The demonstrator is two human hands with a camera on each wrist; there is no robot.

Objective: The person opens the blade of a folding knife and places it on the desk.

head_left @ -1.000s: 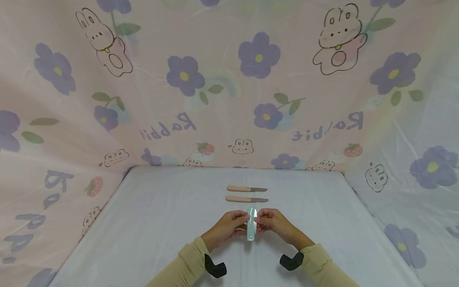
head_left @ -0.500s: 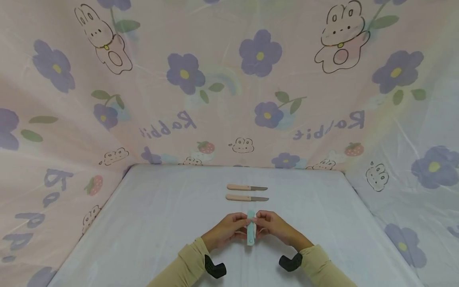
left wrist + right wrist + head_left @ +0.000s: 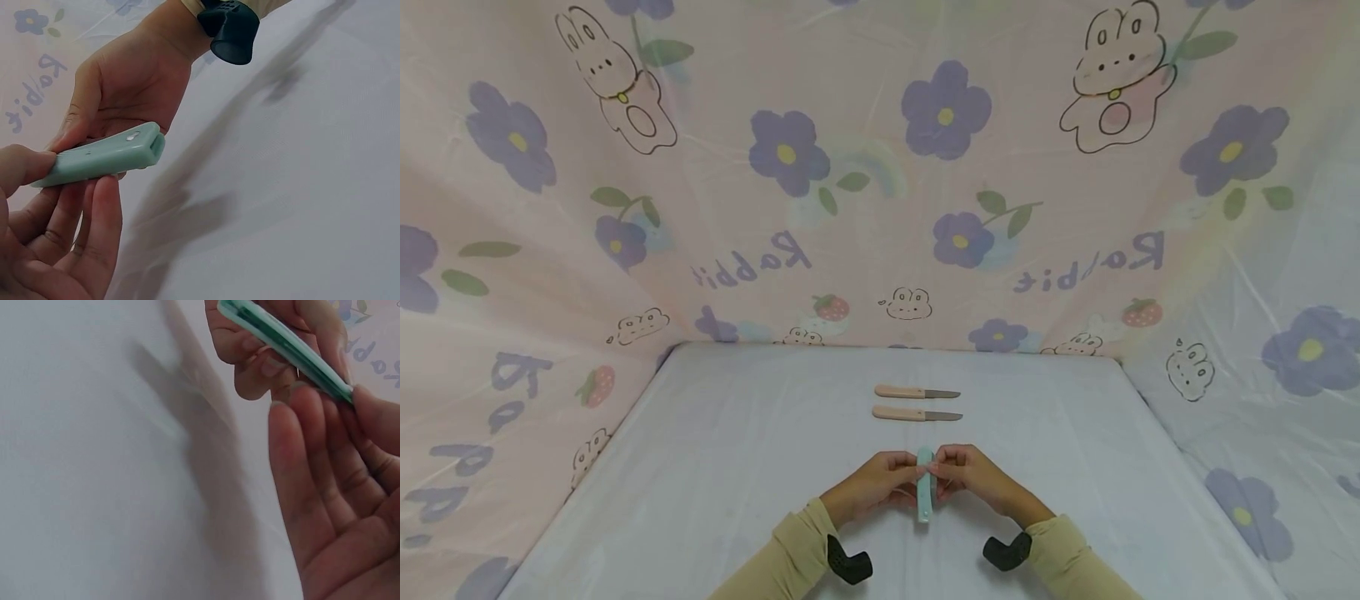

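Note:
A mint-green folding knife [image 3: 924,498] stands lengthwise between both hands, above the front middle of the table. My left hand [image 3: 874,483] pinches it from the left, thumb on top and fingers beneath, as the left wrist view shows. From the right, my right hand [image 3: 976,477] holds its upper part between thumb and fingers. The long slot of the handle [image 3: 284,344] faces the right wrist camera. No blade sticks out clearly; whether it lies fully inside I cannot tell. Beyond the hands lie two knives with pale wooden handles, a nearer one [image 3: 916,413] and a farther one [image 3: 916,392].
A white cloth covers the table [image 3: 760,408]. Printed curtains [image 3: 865,217] with flowers and rabbits rise behind it and at both sides. Each wrist carries a black camera mount, one on the left [image 3: 850,560] and one on the right [image 3: 1007,552].
The bright blade that stood out along the right side of the folding knife has swung in against the handle. Both hands and the knife have come slightly nearer. The wooden-handled knives lie unmoved.

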